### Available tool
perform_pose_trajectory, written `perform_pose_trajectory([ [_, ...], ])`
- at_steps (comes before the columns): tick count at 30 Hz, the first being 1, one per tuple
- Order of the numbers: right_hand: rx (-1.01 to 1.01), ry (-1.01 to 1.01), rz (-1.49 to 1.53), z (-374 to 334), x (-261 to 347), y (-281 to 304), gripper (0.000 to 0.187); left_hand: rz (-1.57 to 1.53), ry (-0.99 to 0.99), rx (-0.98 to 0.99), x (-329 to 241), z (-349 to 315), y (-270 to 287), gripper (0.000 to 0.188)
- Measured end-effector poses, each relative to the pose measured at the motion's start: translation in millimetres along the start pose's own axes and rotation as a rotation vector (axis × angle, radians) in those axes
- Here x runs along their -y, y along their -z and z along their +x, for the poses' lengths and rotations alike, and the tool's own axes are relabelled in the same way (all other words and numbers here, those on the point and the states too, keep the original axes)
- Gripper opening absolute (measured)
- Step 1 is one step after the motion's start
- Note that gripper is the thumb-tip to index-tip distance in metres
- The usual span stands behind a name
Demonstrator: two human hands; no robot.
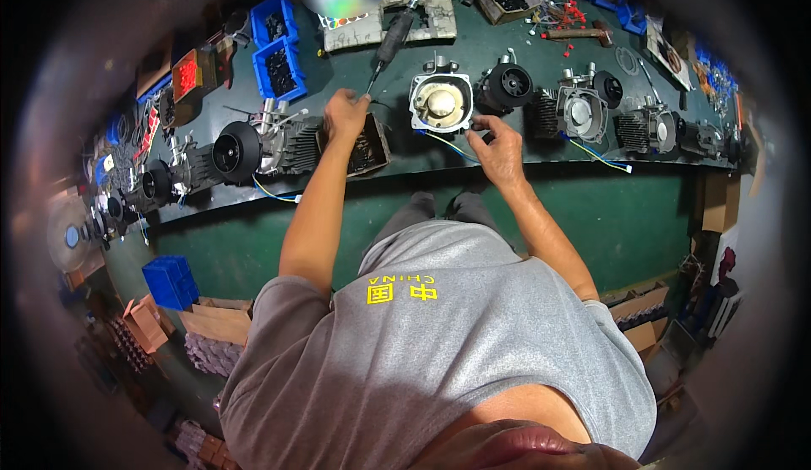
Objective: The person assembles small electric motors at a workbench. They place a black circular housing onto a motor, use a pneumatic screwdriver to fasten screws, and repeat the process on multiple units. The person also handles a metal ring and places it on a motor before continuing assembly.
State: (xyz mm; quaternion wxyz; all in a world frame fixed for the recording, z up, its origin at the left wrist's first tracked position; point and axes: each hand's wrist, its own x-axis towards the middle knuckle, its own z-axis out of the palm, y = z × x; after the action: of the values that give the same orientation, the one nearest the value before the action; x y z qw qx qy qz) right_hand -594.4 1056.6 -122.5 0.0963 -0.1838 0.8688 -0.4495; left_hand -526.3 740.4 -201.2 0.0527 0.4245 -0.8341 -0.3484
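My left hand [345, 115] is closed, its fingertips at the thin bit of a black power screwdriver [394, 38] on a red hose; what they pinch is hidden. Below that wrist stands a small open box [372, 151] with dark contents. To the right, a square pale metal housing [441, 103] with a round domed centre faces up on the bench. At its lower right corner my right hand [500, 147] has thumb and fingers drawn together; what lies between them is too small to name. A thin blue-and-yellow cable [452, 145] runs from the housing toward this hand.
A black round fan part [507, 86] sits right of the housing, and several finned motor units [579, 114] line the bench on both sides. Blue bins [280, 69] stand behind my left hand. A grey fixture block [346, 38] and a hammer [583, 34] lie farther back.
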Motion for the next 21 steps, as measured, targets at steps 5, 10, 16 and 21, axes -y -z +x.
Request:
perform_pose_trajectory([
  [5, -0.031, -0.005, 0.017, -1.8, 3.7, 5.7, 0.029, 0.177, 0.013, 0.047, 7.7, 16.6, -20.8, 0.034],
  [10, -0.12, -0.034, 0.117, -3.2, 8.3, 12.4, 0.025, -0.122, -0.14, -0.104, -12.7, 4.6, 8.7, 0.021],
  [16, -0.031, -0.014, 0.323, 15.4, 47.0, 17.1, 0.029, -0.607, -0.219, 0.026, -54.7, -24.8, 94.1, 0.019],
  [21, 0.263, -0.18, 0.565, 39.9, 95.5, 20.5, 0.043, -0.618, -0.157, 0.403, -97.5, -48.2, 130.9, 0.019],
])
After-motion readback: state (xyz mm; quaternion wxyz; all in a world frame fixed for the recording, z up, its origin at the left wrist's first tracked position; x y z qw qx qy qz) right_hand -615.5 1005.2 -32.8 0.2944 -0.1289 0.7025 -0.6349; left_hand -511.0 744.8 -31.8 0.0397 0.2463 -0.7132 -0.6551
